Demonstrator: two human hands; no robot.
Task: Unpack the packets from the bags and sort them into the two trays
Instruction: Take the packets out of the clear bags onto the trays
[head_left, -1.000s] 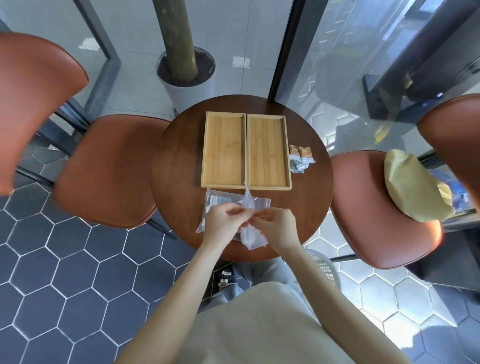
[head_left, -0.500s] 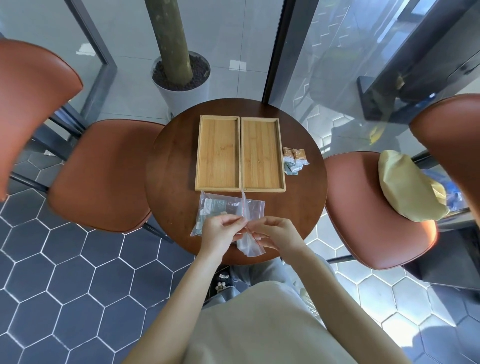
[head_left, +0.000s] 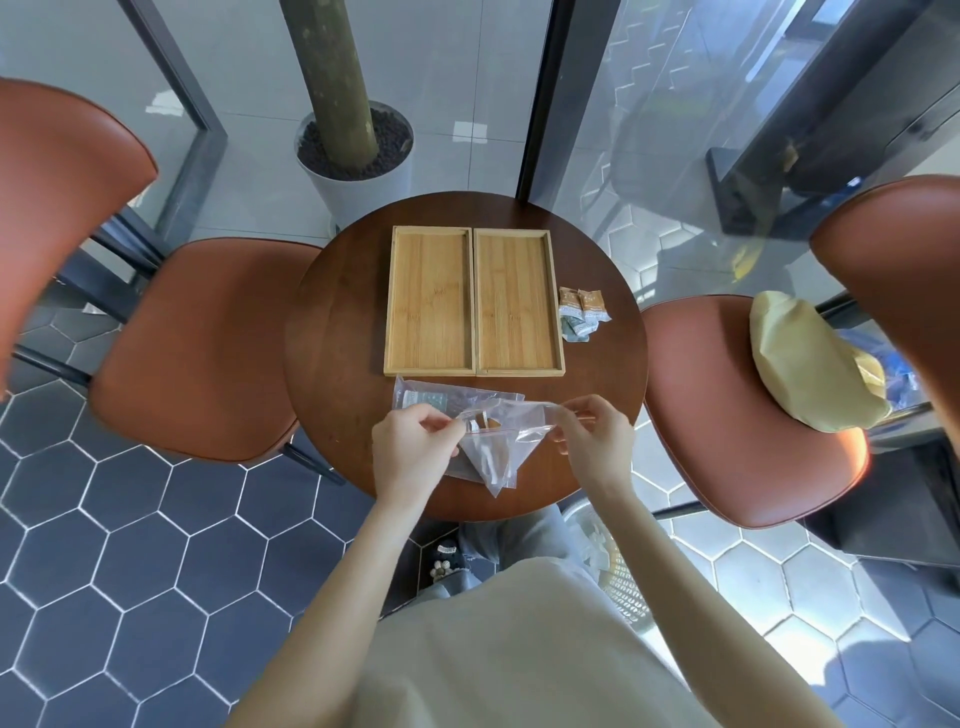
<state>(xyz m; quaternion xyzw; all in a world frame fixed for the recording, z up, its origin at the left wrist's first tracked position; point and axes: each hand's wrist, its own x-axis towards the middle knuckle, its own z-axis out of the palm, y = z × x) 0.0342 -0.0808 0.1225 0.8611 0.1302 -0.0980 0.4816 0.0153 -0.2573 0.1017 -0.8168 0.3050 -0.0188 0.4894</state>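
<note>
The left hand (head_left: 415, 447) and right hand (head_left: 592, 441) are each pinching an end of a clear, crinkly plastic bag (head_left: 493, 447) (orange packet inside) over the round, dark wooden worktop (head_left: 337, 364). Another bag (head_left: 431, 397) is lying beneath; beyond, two rectangular bamboo trays (head_left: 475, 301) are sitting beside loose packets (head_left: 579, 312).

View: one head camera, wide-angle, no second view to share with.
Position: above the round table (head_left: 332, 332), at the person's head.
Direction: forward and steeply down.
Nearness: torso fills the bottom of the frame; table at centre; chairs and floor at the edges.
</note>
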